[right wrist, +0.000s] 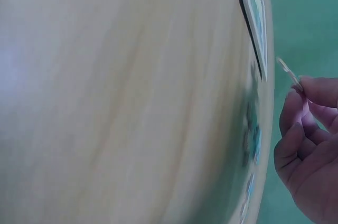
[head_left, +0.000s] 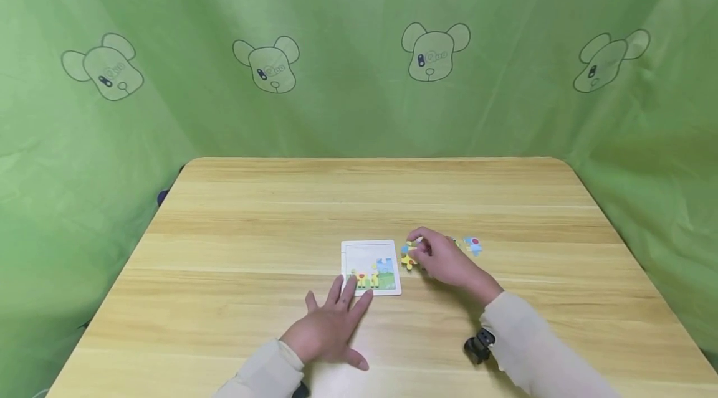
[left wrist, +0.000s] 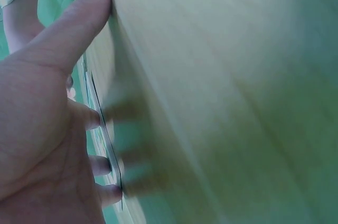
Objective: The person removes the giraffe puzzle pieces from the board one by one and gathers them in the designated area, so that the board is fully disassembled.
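Observation:
A square white-framed jigsaw puzzle tray [head_left: 359,251] lies on the table, with joined pieces of a yellow animal and green grass along its lower part and right side. My left hand [head_left: 331,326] is spread flat, its fingertips on the near edge of the tray; the left wrist view shows the thumb [left wrist: 90,18] stretched out apart. Just right of the tray, my right hand [head_left: 445,261] pinches a thin puzzle piece [right wrist: 288,71] between thumb and fingertips, held above the table in the right wrist view. Its printed face is hidden there.
Loose puzzle pieces lie right of the tray, among them a blue one with a red spot [head_left: 473,246]; others are partly hidden by the right hand. The wooden table [head_left: 252,217] has a green curtain [head_left: 348,118] behind it and at both sides.

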A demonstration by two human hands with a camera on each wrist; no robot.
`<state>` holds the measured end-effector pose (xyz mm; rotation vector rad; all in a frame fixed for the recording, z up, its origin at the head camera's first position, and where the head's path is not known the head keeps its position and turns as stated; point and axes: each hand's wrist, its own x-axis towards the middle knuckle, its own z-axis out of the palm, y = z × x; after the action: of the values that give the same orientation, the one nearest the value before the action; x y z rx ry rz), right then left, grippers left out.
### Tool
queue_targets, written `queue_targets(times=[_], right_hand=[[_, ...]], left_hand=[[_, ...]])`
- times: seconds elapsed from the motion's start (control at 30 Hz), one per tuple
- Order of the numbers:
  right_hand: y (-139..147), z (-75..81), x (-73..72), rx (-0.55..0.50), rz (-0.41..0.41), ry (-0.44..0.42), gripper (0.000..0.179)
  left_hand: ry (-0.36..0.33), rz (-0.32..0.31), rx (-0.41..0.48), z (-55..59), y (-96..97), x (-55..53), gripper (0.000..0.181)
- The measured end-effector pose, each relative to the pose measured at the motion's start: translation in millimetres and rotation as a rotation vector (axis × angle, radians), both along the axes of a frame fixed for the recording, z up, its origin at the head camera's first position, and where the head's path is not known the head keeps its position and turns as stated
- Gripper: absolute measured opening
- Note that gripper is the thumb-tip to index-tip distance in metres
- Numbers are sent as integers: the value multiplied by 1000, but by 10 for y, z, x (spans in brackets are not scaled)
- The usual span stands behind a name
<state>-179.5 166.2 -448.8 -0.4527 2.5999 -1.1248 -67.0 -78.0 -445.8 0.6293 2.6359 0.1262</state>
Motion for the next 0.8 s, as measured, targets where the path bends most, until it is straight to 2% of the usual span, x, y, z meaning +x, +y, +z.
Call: queue_targets(times=[0.4, 0.57, 0.8], right_hand=[[347, -13, 28, 30, -35, 66, 29], [492, -2, 57, 30, -84, 5, 32], [634, -9, 78, 69, -124, -24, 35]], left_hand=[[-3, 1, -2, -7, 1, 1, 114], [-6, 2, 1, -13, 1, 0, 114], [-9, 1, 6, -22, -1, -3, 115]])
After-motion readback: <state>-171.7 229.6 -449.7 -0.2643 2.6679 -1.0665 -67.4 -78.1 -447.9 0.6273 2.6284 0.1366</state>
